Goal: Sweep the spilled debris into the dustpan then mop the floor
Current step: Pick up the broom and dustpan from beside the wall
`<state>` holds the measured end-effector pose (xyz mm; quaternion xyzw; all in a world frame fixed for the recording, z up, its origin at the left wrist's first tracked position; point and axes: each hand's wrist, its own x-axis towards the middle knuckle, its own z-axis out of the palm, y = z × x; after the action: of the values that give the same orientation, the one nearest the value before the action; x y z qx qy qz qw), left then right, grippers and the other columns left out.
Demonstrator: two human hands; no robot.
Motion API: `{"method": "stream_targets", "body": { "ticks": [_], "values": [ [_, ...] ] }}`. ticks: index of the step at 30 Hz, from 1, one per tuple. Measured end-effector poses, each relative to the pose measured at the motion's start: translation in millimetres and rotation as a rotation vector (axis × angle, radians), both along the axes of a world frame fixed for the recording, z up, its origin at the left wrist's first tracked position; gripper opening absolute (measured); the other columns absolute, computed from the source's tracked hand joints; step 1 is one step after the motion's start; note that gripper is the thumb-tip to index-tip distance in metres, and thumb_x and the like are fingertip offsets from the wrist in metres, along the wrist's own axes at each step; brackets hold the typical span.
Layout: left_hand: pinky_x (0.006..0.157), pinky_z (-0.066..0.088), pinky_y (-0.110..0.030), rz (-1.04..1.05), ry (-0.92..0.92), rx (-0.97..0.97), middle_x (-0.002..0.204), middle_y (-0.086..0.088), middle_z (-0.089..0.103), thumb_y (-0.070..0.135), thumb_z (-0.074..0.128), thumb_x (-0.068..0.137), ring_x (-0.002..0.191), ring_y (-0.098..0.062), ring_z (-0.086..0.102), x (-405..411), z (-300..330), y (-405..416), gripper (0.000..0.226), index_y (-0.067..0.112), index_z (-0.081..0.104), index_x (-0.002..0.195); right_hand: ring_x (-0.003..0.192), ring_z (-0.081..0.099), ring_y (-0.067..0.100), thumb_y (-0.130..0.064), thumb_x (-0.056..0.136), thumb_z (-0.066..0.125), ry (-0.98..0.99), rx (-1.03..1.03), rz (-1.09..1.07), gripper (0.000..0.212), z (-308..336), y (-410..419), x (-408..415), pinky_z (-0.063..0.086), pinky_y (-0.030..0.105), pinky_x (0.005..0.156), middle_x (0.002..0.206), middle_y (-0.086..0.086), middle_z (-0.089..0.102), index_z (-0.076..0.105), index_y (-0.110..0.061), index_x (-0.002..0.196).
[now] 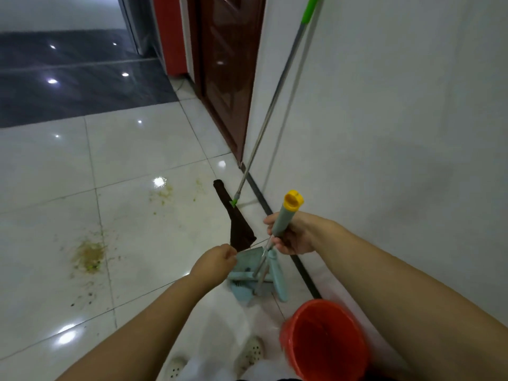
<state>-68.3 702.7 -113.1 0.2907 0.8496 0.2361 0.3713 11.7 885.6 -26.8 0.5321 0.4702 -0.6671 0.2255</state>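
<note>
A: Head view: red bucket (pixel 324 342) nearest, by the wall. Right hand (pixel 291 237) has its fingers wrapped round the broom handle (pixel 286 215); left hand (pixel 217 261) is curled, pinching something thin beside the dustpan (pixel 247 259).

B: Progress?

A: Barely begun, I'd say. Debris (pixel 89 257) lies on the floor, unswept; the mop (pixel 264 127) leans against the wall beyond.

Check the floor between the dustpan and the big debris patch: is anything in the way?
Nothing visible. Bare tile lies between the dustpan and the debris patch. The mop head lies farther off, near the wall, outside that line.
</note>
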Motion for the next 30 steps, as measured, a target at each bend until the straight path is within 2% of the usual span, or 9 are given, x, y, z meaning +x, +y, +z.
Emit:
{"method": "stream_targets", "body": {
  "ticks": [7, 13, 16, 18, 20, 22, 25, 28, 30],
  "values": [
    [0.073, 0.042, -0.028, 0.137, -0.222, 0.005, 0.086, -0.005, 0.059, 0.023, 0.041, 0.097, 0.078, -0.016, 0.052, -26, 1, -52, 0.026, 0.01, 0.063, 0.092, 0.035, 0.053, 0.013, -0.017, 0.082, 0.063, 0.043, -0.021, 0.066, 0.025, 17, -82, -79, 0.052, 0.019, 0.041, 0.05, 0.007, 0.054, 0.053, -0.007, 0.062],
    [0.086, 0.054, -0.038, 0.68, -0.67, 0.188, 0.112, -0.018, 0.066, 0.047, 0.03, 0.099, 0.099, -0.028, 0.064, -49, -3, -97, 0.04, 0.016, 0.049, 0.116, 0.034, 0.053, 0.014, -0.01, 0.083, 0.057, 0.091, -0.055, 0.149, 0.02, 23, -157, -140, 0.053, 0.021, 0.043, 0.048, 0.008, 0.052, 0.051, -0.006, 0.064],
    [0.083, 0.056, -0.045, 0.847, -0.682, 0.348, 0.101, -0.025, 0.068, 0.042, 0.035, 0.099, 0.073, -0.027, 0.066, -61, -8, -127, 0.036, 0.011, 0.05, 0.11, 0.037, 0.056, 0.015, -0.009, 0.085, 0.054, 0.112, -0.087, 0.199, 0.019, 22, -192, -161, 0.055, 0.023, 0.046, 0.057, 0.011, 0.053, 0.05, -0.005, 0.068],
    [0.072, 0.056, -0.044, 0.933, -0.693, 0.429, 0.086, -0.023, 0.064, 0.038, 0.039, 0.1, 0.056, -0.023, 0.058, -66, -11, -147, 0.038, 0.004, 0.052, 0.108, 0.041, 0.059, 0.017, -0.007, 0.088, 0.053, 0.114, -0.15, 0.228, 0.013, 22, -213, -173, 0.057, 0.025, 0.049, 0.069, 0.014, 0.054, 0.05, -0.002, 0.076],
    [0.056, 0.052, -0.035, 0.98, -0.637, 0.433, 0.072, -0.015, 0.054, 0.037, 0.039, 0.099, 0.05, -0.021, 0.051, -73, -15, -169, 0.033, 0.007, 0.052, 0.106, 0.046, 0.064, 0.019, -0.005, 0.093, 0.049, 0.102, -0.245, 0.223, 0.008, 22, -230, -185, 0.058, 0.026, 0.051, 0.078, 0.02, 0.057, 0.052, 0.002, 0.095],
    [0.049, 0.045, -0.029, 0.954, -0.485, 0.386, 0.066, -0.008, 0.05, 0.038, 0.04, 0.098, 0.051, -0.02, 0.049, -82, -20, -190, 0.027, 0.014, 0.053, 0.098, 0.047, 0.066, 0.021, -0.006, 0.098, 0.042, 0.05, -0.274, 0.232, 0.028, 22, -243, -197, 0.057, 0.025, 0.045, 0.093, 0.029, 0.059, 0.043, 0.009, 0.121],
    [0.054, 0.042, -0.028, 0.885, -0.216, 0.299, 0.065, -0.003, 0.056, 0.038, 0.044, 0.095, 0.06, -0.021, 0.053, -94, -27, -222, 0.03, 0.019, 0.052, 0.074, 0.048, 0.06, 0.014, -0.008, 0.099, 0.033, -0.055, -0.251, 0.388, 0.031, 22, -256, -213, 0.05, 0.016, 0.037, 0.119, 0.028, 0.058, 0.041, 0.012, 0.121],
    [0.058, 0.042, -0.029, 0.891, -0.117, 0.256, 0.069, -0.003, 0.062, 0.039, 0.045, 0.093, 0.066, -0.021, 0.058, -99, -29, -246, 0.031, 0.022, 0.053, 0.069, 0.034, 0.051, 0.01, -0.012, 0.097, 0.029, -0.133, -0.278, 0.53, 0.029, 17, -272, -226, 0.044, 0.014, 0.032, 0.073, 0.02, 0.066, 0.044, 0.005, 0.115],
    [0.061, 0.045, -0.03, 0.903, -0.088, 0.226, 0.074, -0.004, 0.065, 0.045, 0.045, 0.093, 0.07, -0.023, 0.062, -104, -28, -257, 0.035, 0.017, 0.059, 0.076, 0.032, 0.048, 0.009, -0.011, 0.097, 0.031, -0.141, -0.283, 0.577, 0.025, 16, -288, -234, 0.043, 0.012, 0.033, 0.064, 0.015, 0.064, 0.045, 0.003, 0.113]
  ]
}}
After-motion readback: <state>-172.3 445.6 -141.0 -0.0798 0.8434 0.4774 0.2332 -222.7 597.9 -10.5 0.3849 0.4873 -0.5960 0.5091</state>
